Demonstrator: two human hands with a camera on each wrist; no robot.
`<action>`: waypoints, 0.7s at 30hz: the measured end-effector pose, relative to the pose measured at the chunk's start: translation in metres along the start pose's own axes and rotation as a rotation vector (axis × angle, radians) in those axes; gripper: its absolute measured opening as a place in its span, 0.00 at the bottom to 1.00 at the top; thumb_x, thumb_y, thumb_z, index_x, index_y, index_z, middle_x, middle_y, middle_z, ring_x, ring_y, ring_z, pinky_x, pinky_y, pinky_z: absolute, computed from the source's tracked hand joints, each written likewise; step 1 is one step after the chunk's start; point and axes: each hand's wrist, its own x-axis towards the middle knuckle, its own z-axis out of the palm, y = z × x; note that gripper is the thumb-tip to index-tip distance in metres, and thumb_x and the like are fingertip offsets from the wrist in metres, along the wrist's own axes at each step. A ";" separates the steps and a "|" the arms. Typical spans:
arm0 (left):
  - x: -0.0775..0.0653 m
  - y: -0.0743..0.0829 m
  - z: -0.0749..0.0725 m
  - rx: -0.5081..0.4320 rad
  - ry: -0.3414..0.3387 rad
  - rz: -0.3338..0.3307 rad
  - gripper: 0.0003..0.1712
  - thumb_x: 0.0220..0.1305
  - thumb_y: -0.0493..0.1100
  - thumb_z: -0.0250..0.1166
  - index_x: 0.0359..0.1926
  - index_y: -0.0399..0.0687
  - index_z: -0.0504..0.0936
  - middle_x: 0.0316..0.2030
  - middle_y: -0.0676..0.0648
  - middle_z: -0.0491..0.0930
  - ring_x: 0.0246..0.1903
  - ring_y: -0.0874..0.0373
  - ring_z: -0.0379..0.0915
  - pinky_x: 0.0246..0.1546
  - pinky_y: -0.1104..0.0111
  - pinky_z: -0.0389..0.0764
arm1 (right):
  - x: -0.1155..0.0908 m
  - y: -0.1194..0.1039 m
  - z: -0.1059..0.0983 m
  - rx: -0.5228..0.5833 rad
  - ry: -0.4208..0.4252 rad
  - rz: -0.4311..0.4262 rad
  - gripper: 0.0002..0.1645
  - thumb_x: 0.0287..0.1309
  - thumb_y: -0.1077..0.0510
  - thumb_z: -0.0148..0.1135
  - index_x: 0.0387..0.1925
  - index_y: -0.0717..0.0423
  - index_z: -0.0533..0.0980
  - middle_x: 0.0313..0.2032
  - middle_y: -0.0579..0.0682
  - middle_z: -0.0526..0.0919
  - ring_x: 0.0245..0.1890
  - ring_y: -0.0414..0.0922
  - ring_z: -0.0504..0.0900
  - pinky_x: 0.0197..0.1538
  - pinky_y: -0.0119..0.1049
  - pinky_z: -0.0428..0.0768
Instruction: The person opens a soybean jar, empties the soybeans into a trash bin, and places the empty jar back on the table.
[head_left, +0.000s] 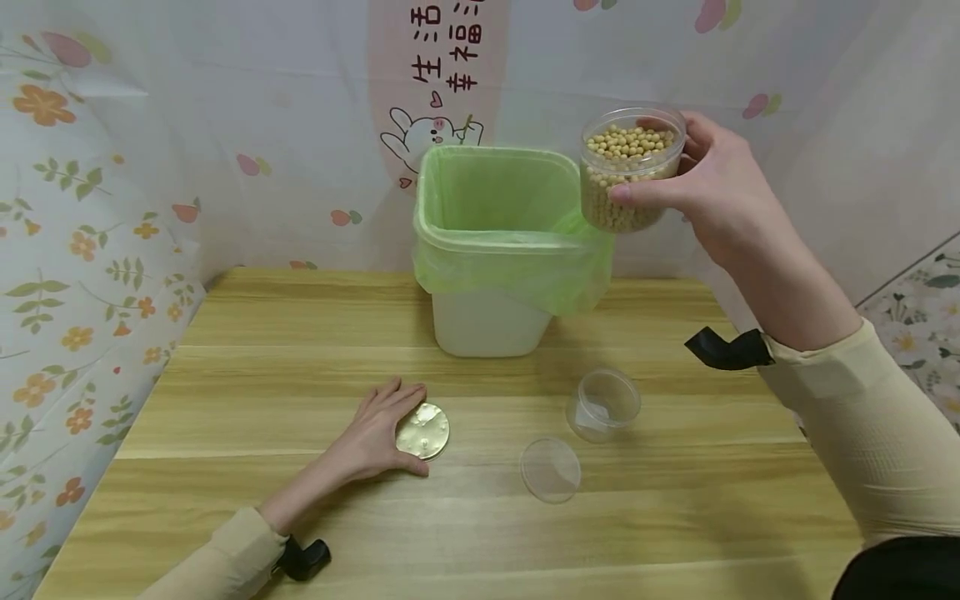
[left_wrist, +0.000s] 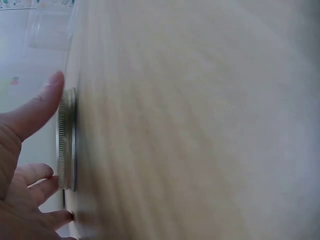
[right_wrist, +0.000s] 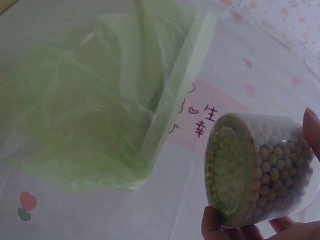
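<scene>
My right hand [head_left: 723,179] grips a clear plastic jar of soybeans [head_left: 626,187], uncapped and held up at the right rim of the bin. In the right wrist view the jar [right_wrist: 262,170] shows its base, with the thumb and fingers round its sides. My left hand [head_left: 378,433] lies low at the table, thumb and fingers spread around a round gold lid [head_left: 423,431]. The left wrist view shows the lid [left_wrist: 66,140] edge-on against the table, the thumb [left_wrist: 42,107] at one edge and fingertips at the opposite one.
A white bin [head_left: 491,321] lined with a green bag [head_left: 510,262] stands at the table's back. A small clear cup [head_left: 603,408] with something white in it and a clear disc-shaped lid [head_left: 551,471] are right of centre. A printed cloth [head_left: 285,125] hangs behind the table [head_left: 247,375].
</scene>
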 end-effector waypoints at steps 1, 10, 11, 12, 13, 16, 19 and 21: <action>0.000 0.001 -0.001 -0.010 0.000 -0.011 0.63 0.41 0.60 0.84 0.74 0.38 0.68 0.75 0.38 0.67 0.79 0.33 0.48 0.77 0.33 0.47 | 0.003 -0.001 0.000 -0.027 0.003 0.011 0.41 0.46 0.70 0.80 0.61 0.48 0.73 0.53 0.43 0.81 0.52 0.41 0.77 0.42 0.28 0.73; 0.013 0.016 -0.034 -0.086 0.039 -0.074 0.50 0.63 0.64 0.70 0.78 0.47 0.63 0.77 0.37 0.61 0.79 0.34 0.49 0.72 0.30 0.56 | 0.020 -0.009 0.001 -0.211 0.001 0.081 0.40 0.52 0.61 0.79 0.64 0.40 0.70 0.55 0.38 0.77 0.58 0.40 0.72 0.59 0.41 0.66; 0.015 0.019 -0.039 -0.093 0.041 -0.072 0.50 0.64 0.64 0.69 0.78 0.47 0.62 0.78 0.37 0.61 0.79 0.34 0.49 0.72 0.29 0.56 | 0.022 -0.010 0.001 -0.216 0.000 0.075 0.41 0.52 0.61 0.79 0.64 0.41 0.70 0.55 0.38 0.76 0.58 0.40 0.72 0.57 0.37 0.68; 0.018 0.023 -0.045 -0.098 0.048 -0.070 0.49 0.64 0.64 0.68 0.78 0.48 0.62 0.78 0.37 0.60 0.79 0.34 0.49 0.72 0.29 0.56 | 0.024 -0.010 0.001 -0.221 -0.001 0.066 0.41 0.52 0.61 0.79 0.64 0.42 0.70 0.55 0.39 0.76 0.57 0.40 0.72 0.55 0.33 0.70; 0.021 0.027 -0.051 -0.103 0.056 -0.065 0.49 0.65 0.64 0.68 0.78 0.48 0.62 0.78 0.37 0.60 0.79 0.33 0.49 0.72 0.30 0.56 | 0.026 -0.010 0.001 -0.223 -0.004 0.055 0.41 0.52 0.61 0.79 0.64 0.43 0.70 0.54 0.40 0.76 0.57 0.40 0.72 0.54 0.30 0.72; 0.029 0.036 -0.069 -0.102 0.079 -0.065 0.47 0.68 0.65 0.64 0.79 0.49 0.61 0.78 0.36 0.59 0.78 0.33 0.51 0.73 0.31 0.56 | 0.032 -0.010 0.003 -0.238 -0.015 0.044 0.41 0.52 0.61 0.79 0.64 0.44 0.69 0.54 0.41 0.75 0.57 0.41 0.73 0.57 0.30 0.71; 0.038 0.045 -0.091 -0.121 0.113 -0.060 0.45 0.72 0.66 0.58 0.79 0.51 0.59 0.78 0.39 0.60 0.78 0.35 0.52 0.75 0.33 0.55 | 0.037 -0.011 0.005 -0.254 -0.028 0.053 0.41 0.51 0.60 0.80 0.65 0.44 0.69 0.54 0.40 0.74 0.58 0.41 0.72 0.64 0.36 0.69; 0.046 0.051 -0.107 -0.165 0.149 -0.048 0.43 0.74 0.67 0.53 0.79 0.50 0.59 0.77 0.40 0.62 0.78 0.37 0.54 0.75 0.35 0.56 | 0.041 -0.013 0.006 -0.271 -0.035 0.062 0.43 0.51 0.59 0.80 0.66 0.43 0.68 0.54 0.40 0.74 0.58 0.42 0.73 0.68 0.41 0.68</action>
